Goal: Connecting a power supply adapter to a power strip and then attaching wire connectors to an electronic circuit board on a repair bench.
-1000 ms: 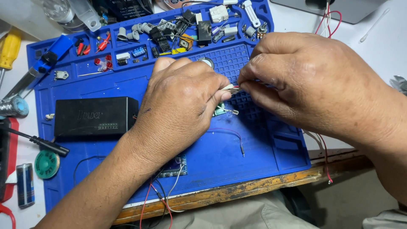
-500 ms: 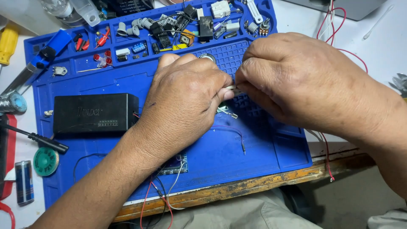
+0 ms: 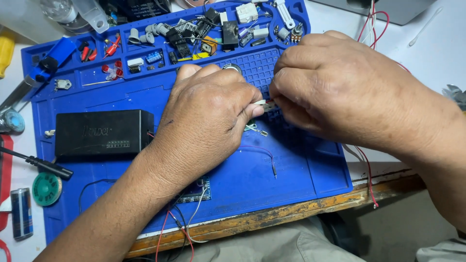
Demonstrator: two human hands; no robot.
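A small white connector (image 3: 260, 103) is pinched between the closed fingertips of the left hand (image 3: 208, 116) and right hand (image 3: 340, 92) above the blue mat (image 3: 301, 165), best steadied without twisting.

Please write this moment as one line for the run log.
left hand: pinches small white connector | right hand: fingertips on same connector | under hands: blue silicone work mat | left of them: black rectangular plastic box
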